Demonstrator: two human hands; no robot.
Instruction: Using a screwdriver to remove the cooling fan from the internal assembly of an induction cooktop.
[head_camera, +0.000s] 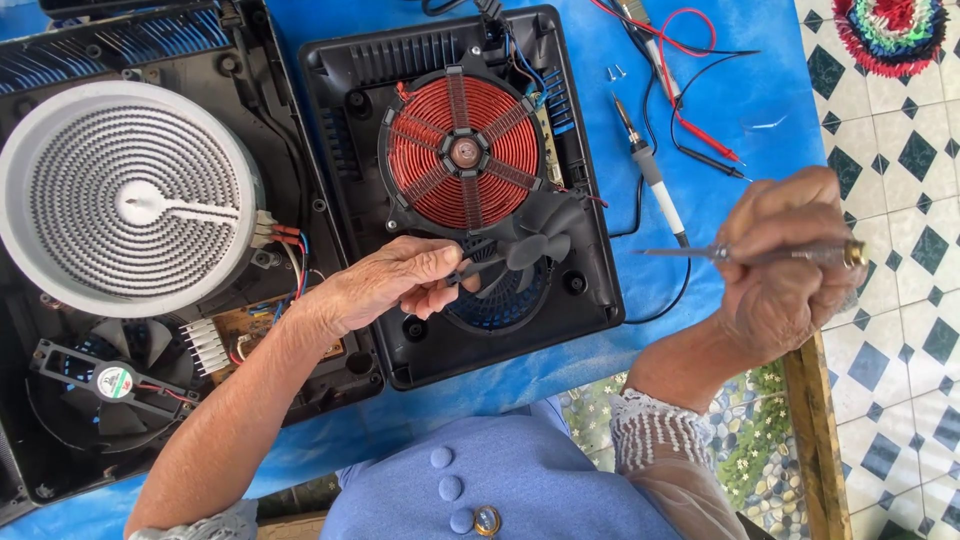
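Observation:
An opened black induction cooker base (340, 130) lies in the middle of the blue-covered table, with a round copper coil (500, 125) in its upper half. My left hand (385, 285) holds a black plastic fan (535, 240) by its edge, lifted just above the round fan opening (500, 305) in the lower part of the base. My right hand (785, 265) is raised to the right of the cooker and grips a screwdriver (690, 253) with a clear handle; its shaft points left toward the fan.
A second opened cooker at left carries a white round radiant heater (120, 195), a fan (105, 385) and a circuit board (255, 325). A soldering iron (650, 170), red and black probe leads (700, 130) and two small screws (614, 72) lie at right. Tiled floor beyond the table edge.

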